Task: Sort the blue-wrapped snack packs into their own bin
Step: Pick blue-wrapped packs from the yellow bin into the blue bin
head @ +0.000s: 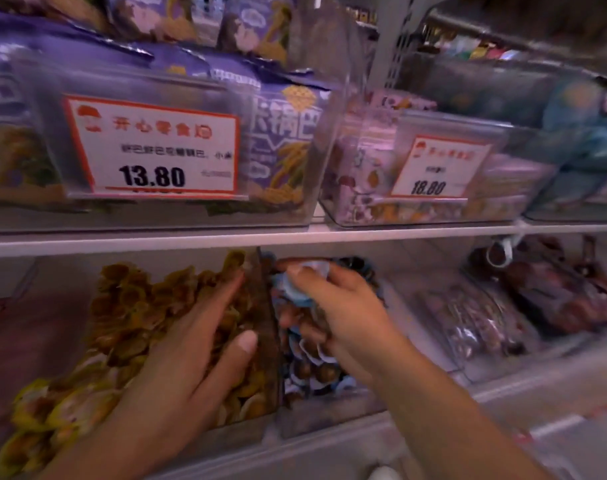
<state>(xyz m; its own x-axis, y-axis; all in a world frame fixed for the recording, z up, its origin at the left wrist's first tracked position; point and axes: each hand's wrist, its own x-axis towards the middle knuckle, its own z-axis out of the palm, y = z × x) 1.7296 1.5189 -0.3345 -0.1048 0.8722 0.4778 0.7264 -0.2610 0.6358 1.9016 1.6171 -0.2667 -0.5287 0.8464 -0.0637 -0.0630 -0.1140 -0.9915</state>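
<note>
The right hand point(343, 306) covers most of the blue-wrapped pack point(295, 292) it pinches, centre frame. The clear bins at right point(503, 306) smear into blur, contents unreadable. The price tag's small print point(177, 154) can't be read. The purple bags point(25, 109) are cut off at upper left.

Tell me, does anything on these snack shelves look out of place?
Nothing clearly stands out. The heaped yellow-wrapped snack packs and the blue-wrapped snack packs sit in separate clear bins; the picture is too blurred to spot strays.

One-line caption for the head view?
Right hand holds blue-wrapped packs over blue bin; left hand rests on yellow packs.
</note>
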